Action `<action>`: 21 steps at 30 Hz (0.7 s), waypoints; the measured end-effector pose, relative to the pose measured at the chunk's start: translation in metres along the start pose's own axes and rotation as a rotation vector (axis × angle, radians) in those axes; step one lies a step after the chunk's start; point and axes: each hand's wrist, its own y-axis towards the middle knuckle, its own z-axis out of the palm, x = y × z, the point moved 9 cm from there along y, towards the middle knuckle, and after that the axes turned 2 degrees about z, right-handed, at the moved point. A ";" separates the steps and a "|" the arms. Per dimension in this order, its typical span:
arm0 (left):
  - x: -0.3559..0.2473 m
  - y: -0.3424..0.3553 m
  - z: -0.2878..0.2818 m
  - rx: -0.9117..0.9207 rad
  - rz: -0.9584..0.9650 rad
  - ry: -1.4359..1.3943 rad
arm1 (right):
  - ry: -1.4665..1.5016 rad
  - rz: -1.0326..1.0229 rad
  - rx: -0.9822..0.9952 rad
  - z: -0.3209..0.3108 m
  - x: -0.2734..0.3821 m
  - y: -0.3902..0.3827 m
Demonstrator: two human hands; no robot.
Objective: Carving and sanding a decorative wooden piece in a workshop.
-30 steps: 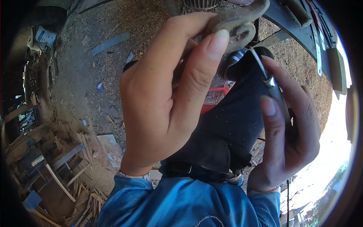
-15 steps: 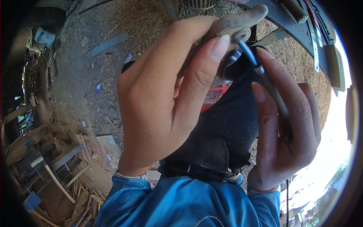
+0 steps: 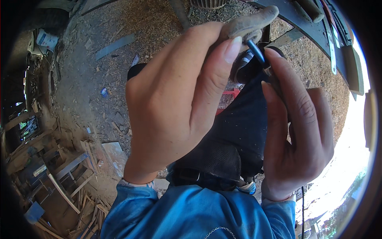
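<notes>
Occupying the largest area, the left hand [image 3: 169, 95] clamps its thumb against a curved piece [image 3: 252, 23]; its other fingers are mostly hidden. Next in size, the right hand [image 3: 300, 119] holds a slim tool [image 3: 256, 52] between narrowly parted thumb and forefinger, the handle largely concealed. The curved piece, grey-brown, juts beyond the left thumb, its base obscured. Smallest, the tool's blade ends at the piece's underside; exact contact is unclear.

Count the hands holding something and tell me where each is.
2: the left hand, left of centre, gripping the curved greyish-brown piece; the right hand, at right, gripping the metal-tipped tool.
</notes>
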 end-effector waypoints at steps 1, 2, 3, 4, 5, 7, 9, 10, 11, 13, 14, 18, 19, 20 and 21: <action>-0.004 0.002 0.001 0.030 0.055 0.066 | -0.052 -0.016 -0.007 0.000 0.002 0.000; -0.008 0.004 0.002 0.058 0.109 0.138 | -0.047 -0.015 -0.004 0.000 -0.002 -0.001; -0.007 0.005 0.000 0.061 0.106 0.141 | -0.116 -0.095 0.028 0.004 -0.003 -0.003; -0.008 0.005 0.001 0.103 0.132 0.198 | -0.185 -0.175 0.059 0.008 -0.002 -0.004; -0.008 0.005 0.004 0.144 0.157 0.253 | -0.184 -0.175 0.064 0.007 -0.005 -0.002; -0.005 0.005 0.006 0.196 0.162 0.264 | -0.172 -0.252 0.162 0.013 -0.005 0.002; -0.004 0.005 0.009 0.244 0.169 0.278 | -0.128 -0.257 0.197 0.017 -0.017 0.003; -0.002 0.004 0.011 0.278 0.151 0.278 | -0.086 -0.260 0.231 0.020 -0.022 0.003; 0.001 0.002 0.014 0.313 0.131 0.277 | -0.084 -0.259 0.234 0.021 -0.025 0.003; 0.005 -0.001 0.015 0.341 0.114 0.281 | -0.013 -0.274 0.302 0.027 -0.028 0.003; 0.008 -0.003 0.017 0.369 0.100 0.284 | -0.011 -0.272 0.306 0.027 -0.031 0.004; 0.018 -0.004 0.019 0.475 0.073 0.280 | 0.089 -0.298 0.445 0.038 -0.043 0.002; 0.020 -0.006 0.021 0.530 0.085 0.250 | 0.122 -0.313 0.488 0.040 -0.044 -0.001; 0.021 -0.007 0.023 0.582 0.097 0.222 | 0.125 -0.316 0.492 0.040 -0.048 -0.001; 0.022 -0.008 0.022 0.580 0.091 0.223 | 0.219 -0.292 0.511 0.041 -0.051 -0.003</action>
